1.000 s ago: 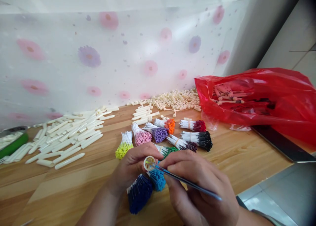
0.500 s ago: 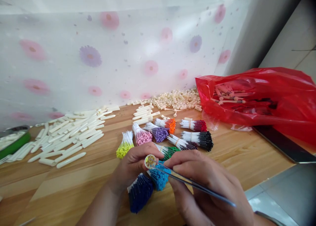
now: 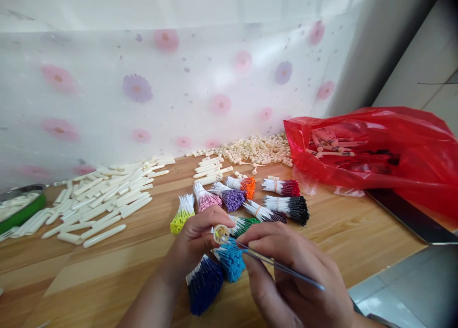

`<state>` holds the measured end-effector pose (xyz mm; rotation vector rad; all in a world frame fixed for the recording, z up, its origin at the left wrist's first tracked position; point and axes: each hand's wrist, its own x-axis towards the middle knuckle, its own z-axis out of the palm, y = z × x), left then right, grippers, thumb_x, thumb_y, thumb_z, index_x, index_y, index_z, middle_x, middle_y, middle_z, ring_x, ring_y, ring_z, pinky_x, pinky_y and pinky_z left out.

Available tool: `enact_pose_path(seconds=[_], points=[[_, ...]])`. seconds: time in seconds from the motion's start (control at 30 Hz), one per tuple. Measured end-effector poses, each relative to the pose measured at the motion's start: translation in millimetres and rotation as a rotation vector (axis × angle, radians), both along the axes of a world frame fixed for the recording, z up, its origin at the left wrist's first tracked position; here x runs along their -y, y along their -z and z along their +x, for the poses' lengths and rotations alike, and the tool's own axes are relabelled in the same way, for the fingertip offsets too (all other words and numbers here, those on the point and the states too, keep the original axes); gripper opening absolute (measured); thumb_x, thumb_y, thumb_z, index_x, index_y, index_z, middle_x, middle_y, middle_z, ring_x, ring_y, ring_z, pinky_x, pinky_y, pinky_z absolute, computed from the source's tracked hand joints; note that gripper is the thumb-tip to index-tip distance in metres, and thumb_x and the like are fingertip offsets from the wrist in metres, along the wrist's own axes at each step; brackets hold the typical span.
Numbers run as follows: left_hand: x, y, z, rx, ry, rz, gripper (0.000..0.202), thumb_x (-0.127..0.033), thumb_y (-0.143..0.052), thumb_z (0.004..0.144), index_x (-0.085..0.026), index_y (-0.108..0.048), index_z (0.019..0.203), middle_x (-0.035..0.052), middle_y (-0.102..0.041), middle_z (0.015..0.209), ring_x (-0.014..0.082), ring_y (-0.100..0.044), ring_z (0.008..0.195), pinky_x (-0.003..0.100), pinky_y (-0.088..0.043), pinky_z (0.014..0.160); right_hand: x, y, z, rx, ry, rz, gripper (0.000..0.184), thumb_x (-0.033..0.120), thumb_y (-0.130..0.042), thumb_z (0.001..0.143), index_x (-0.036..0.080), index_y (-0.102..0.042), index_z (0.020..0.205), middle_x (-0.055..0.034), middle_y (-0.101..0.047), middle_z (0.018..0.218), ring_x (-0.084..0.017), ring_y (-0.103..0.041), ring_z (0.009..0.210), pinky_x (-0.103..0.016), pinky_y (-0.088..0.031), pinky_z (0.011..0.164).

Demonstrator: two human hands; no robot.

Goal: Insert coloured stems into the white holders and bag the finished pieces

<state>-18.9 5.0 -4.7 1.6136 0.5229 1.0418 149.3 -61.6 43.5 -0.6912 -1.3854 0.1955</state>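
Observation:
My left hand [image 3: 198, 242] pinches a small cream plastic tube part [image 3: 221, 233] between thumb and fingers, its open round end facing me; something yellow shows inside. In my right hand [image 3: 293, 266] is a pair of thin metal tweezers [image 3: 286, 269], their tips at the opening of the tube part. Whether the tips grip anything is too small to tell. Just below the hands lie a light blue bundle [image 3: 231, 261] and a dark blue bundle [image 3: 203, 285] of thin pen refills. A green-tipped bundle [image 3: 243, 225] is partly hidden behind my fingers.
More refill bundles, including a yellow one [image 3: 182, 213] and a black one [image 3: 295, 209], lie beyond the hands. Cream pen barrels [image 3: 107, 204] spread at left beside a green bowl [image 3: 23, 213]. Small cream parts [image 3: 255, 149] pile at the back; a red plastic bag [image 3: 358, 161] and dark phone-like slab [image 3: 408, 216] sit right.
The view has shifted slightly. The tweezers' rear end has swung a little up and left, with their tips still at the tube part. Both hands keep their holds.

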Motion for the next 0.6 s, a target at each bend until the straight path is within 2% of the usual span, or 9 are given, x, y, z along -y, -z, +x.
enact_pose_path(seconds=[0.17, 0.33, 0.4, 0.5, 0.6], points=[[3, -4.9, 1, -0.020, 0.020, -0.056, 0.024, -0.038, -0.062, 0.083, -0.021, -0.072, 0.098, 0.0046, -0.059, 0.086, 0.0194, -0.052, 0.083, 0.031, -0.039, 0.075, 1, -1.6, 3, 0.073, -0.025, 0.012, 0.020, 0.002, -0.058, 0.070, 0.018, -0.062, 0.082, -0.0025, -0.069, 0.074, -0.011, -0.067, 0.064, -0.017, -0.055, 0.061], [4, -4.2, -1, -0.028, 0.094, -0.160, 0.033, -0.046, -0.061, 0.081, -0.016, -0.072, 0.089, 0.0048, -0.059, 0.081, 0.0183, -0.051, 0.077, 0.030, -0.039, 0.072, 0, -20.0, 11, 0.209, -0.077, -0.055, 0.018, 0.000, -0.058, 0.071, 0.015, -0.062, 0.080, -0.0050, -0.069, 0.073, -0.011, -0.067, 0.068, -0.017, -0.055, 0.066], [4, -2.1, -3, -0.014, 0.110, -0.189, 0.033, -0.047, -0.061, 0.081, -0.017, -0.072, 0.092, 0.0047, -0.061, 0.082, 0.0181, -0.052, 0.077, 0.030, -0.039, 0.073, 0, -25.3, 12, 0.239, -0.102, -0.078, 0.020, -0.002, -0.059, 0.070, 0.014, -0.062, 0.081, -0.0054, -0.070, 0.074, -0.012, -0.068, 0.069, -0.017, -0.055, 0.067], [5, 0.3, -5, 0.002, 0.103, -0.188, 0.041, -0.050, -0.059, 0.081, -0.018, -0.070, 0.103, 0.0074, -0.064, 0.090, 0.0206, -0.055, 0.083, 0.031, -0.040, 0.075, -1, -24.3, 10, 0.191, -0.108, -0.063, 0.021, -0.004, -0.060, 0.068, 0.013, -0.062, 0.081, -0.0054, -0.070, 0.075, -0.012, -0.068, 0.070, -0.018, -0.055, 0.067], [5, 0.4, -4, -0.012, 0.053, -0.155, 0.045, -0.052, -0.058, 0.081, -0.017, -0.070, 0.106, 0.0097, -0.065, 0.095, 0.0222, -0.055, 0.086, 0.032, -0.041, 0.076, 0, -17.7, 9, 0.147, -0.075, -0.066, 0.022, -0.003, -0.061, 0.068, 0.014, -0.062, 0.081, -0.0050, -0.070, 0.074, -0.013, -0.068, 0.069, -0.020, -0.056, 0.066]])
